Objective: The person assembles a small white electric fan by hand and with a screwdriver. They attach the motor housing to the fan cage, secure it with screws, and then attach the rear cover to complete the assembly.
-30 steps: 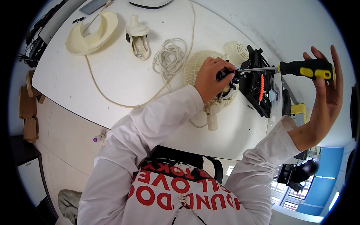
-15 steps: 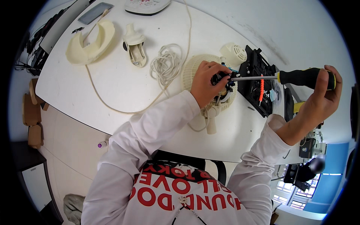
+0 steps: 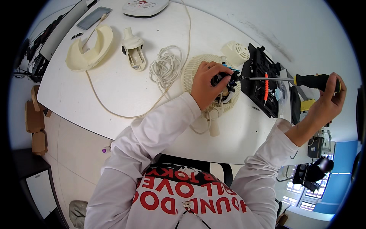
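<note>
My left hand (image 3: 206, 86) is closed on a black part (image 3: 218, 79) at the middle of a fan, over its cream round grille (image 3: 189, 70); the fingers hide much of that part. Raised at the right, my right hand (image 3: 328, 103) grips the end of a screwdriver (image 3: 312, 81) with a black and yellow handle. Its long metal shaft points left, the tip close to a small dark piece beside my left fingertips. Whether tip and piece touch, I cannot tell. Towards me, the fan's cream neck (image 3: 214, 124) lies on the table.
A black tool case (image 3: 272, 108) with an orange-red spiral stick (image 3: 266, 89) lies open under the shaft. Beyond the grille stands a vented cream cover (image 3: 236, 53). Leftward are a coiled white cord (image 3: 162, 72), a cream housing (image 3: 136, 55) and a curved cream shell (image 3: 82, 61).
My right hand and the screwdriver have shifted slightly right, drawing the tip away from my left fingers. My left hand keeps its hold on the black part. The whole view has shifted a little.
</note>
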Demonstrator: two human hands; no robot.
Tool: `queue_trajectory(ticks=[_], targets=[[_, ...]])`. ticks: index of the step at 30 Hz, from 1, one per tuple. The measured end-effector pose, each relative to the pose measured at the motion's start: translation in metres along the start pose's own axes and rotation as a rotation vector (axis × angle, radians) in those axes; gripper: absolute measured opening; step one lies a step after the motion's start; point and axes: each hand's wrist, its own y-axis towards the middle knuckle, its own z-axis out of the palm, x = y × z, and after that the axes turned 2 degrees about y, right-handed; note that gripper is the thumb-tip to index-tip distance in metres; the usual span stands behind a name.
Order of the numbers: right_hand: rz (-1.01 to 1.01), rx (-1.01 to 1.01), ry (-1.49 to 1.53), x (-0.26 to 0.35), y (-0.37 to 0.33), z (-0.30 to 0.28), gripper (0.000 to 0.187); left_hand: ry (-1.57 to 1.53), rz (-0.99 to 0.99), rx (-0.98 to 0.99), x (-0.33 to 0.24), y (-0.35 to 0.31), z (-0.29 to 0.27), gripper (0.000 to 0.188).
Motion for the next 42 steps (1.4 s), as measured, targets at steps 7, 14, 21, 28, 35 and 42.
queue_trajectory(ticks=[7,14,21,28,35,42], targets=[[0.022,0.008,0.032,-0.006,-0.006,0.007,0.02,0.006,-0.014,0.014,-0.001,0.001,-0.001,0.015],[-0.002,-0.001,-0.015,-0.002,-0.008,0.003,0.019,-0.035,-0.078,0.006,-0.001,0.004,0.002,0.015],[-0.008,0.004,-0.016,-0.005,-0.009,0.005,0.018,-0.018,-0.071,0.008,0.0,0.005,0.001,0.012],[0.009,0.034,0.035,-0.009,-0.007,0.003,0.018,-0.011,-0.053,-0.005,-0.001,0.005,0.002,0.011],[0.077,0.019,0.035,-0.015,-0.006,0.004,0.019,-0.184,-0.156,-0.054,0.006,0.001,0.004,0.017],[-0.087,0.296,-0.07,-0.001,0.002,-0.003,0.028,-0.199,-0.187,-0.049,0.027,0.002,0.004,0.02]])
